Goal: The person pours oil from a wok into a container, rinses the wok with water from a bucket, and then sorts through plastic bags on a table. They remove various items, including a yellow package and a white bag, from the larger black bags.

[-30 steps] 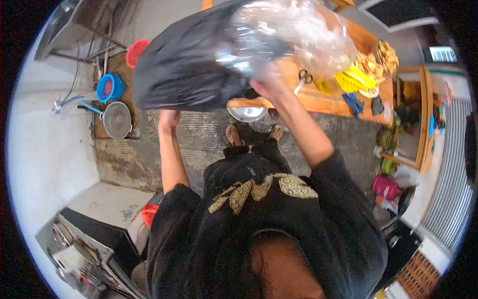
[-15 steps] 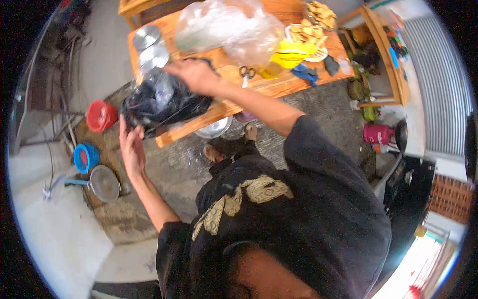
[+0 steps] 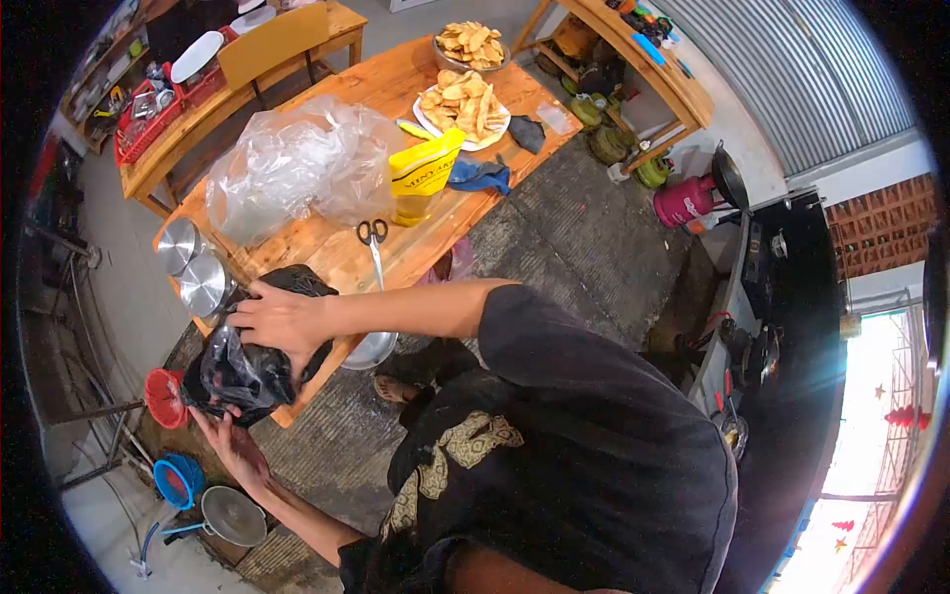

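Note:
A black plastic bag [image 3: 247,371] lies crumpled at the left end of the wooden table [image 3: 421,252], partly over its edge. My right hand [image 3: 282,322] rests on top of the bag, its fingers stretched out and apart. Low on the bag's near side, my left hand [image 3: 233,445] grips its edge, some fingertips hidden by the plastic. What is inside the bag cannot be seen. Two metal containers [image 3: 205,285] stand just beyond my right hand. Scissors [image 3: 374,247] lie on the table to the right of the bag.
Clear plastic bags [image 3: 307,168], a yellow pouch [image 3: 426,173], a blue cloth [image 3: 480,175] and a plate of chips [image 3: 465,107] are on the table. Red [image 3: 166,398] and blue baskets [image 3: 178,480] sit on the floor at left. A stove [image 3: 767,267] stands at right.
My view has turned, showing more of the table's far side. My right hand has come down from above the bag onto it. My left hand has moved from the bag's side to its lower edge.

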`<state>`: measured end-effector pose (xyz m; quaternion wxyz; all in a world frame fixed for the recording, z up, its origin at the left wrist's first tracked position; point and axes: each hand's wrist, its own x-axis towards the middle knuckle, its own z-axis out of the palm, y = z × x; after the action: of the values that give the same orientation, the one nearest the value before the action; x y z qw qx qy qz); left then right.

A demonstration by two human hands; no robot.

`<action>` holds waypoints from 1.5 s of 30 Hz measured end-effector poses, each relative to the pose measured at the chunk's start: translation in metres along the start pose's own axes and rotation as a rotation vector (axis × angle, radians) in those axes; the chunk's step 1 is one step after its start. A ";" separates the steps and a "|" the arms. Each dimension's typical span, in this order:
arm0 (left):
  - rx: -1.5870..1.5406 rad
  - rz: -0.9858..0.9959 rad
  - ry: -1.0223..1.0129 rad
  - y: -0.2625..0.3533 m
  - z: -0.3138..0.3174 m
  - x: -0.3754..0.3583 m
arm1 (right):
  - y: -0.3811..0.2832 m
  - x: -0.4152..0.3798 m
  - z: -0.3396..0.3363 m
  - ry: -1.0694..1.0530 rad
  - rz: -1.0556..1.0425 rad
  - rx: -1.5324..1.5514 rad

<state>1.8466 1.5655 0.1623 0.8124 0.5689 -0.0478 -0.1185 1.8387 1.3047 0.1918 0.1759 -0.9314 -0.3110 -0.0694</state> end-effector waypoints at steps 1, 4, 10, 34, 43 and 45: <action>0.059 0.025 -0.017 -0.007 -0.010 0.002 | 0.006 0.010 0.024 -0.016 0.013 -0.049; 0.161 0.005 -0.007 -0.004 -0.009 0.004 | 0.016 0.017 0.048 0.037 0.031 0.103; 0.258 0.035 0.105 0.006 0.000 -0.003 | 0.022 0.035 0.036 0.410 0.047 0.730; 0.705 0.067 0.156 0.015 -0.005 -0.008 | 0.010 -0.216 0.072 0.809 1.367 0.008; 1.293 0.662 0.191 0.078 0.081 0.048 | 0.004 -0.141 -0.007 1.074 0.960 0.250; 1.211 0.732 -0.088 0.067 0.123 0.077 | 0.006 -0.131 -0.022 1.187 0.947 0.190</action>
<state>1.9041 1.4562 0.2636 0.3381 0.8627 -0.3263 0.1868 1.7369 1.2194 0.1796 0.4039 -0.7527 0.2633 -0.4482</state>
